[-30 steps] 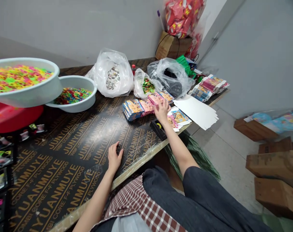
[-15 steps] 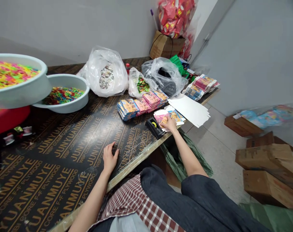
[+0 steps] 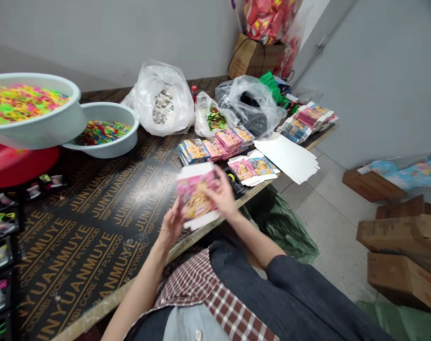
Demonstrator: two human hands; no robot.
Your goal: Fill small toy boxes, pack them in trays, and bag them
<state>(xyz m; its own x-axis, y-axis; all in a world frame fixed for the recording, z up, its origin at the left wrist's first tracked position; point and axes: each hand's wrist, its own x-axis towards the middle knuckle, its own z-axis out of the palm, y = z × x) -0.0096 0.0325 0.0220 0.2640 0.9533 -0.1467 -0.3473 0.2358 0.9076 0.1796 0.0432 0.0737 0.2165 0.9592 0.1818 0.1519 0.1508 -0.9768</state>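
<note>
Two bare hands, left hand (image 3: 172, 225) and right hand (image 3: 219, 196), now raised off the table, closed on one pink printed cardboard box (image 3: 196, 193).

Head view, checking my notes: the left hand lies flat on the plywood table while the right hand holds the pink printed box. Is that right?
No: the left hand is not flat on the plywood table; it is raised and holds the pink printed box too, together with the right hand, as the head view shows.

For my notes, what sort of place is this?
Looks like a small toy-packing workshop: stacks of printed card boxes, a white basin of bright plastic pieces, and cardboard cartons on the floor.
</note>
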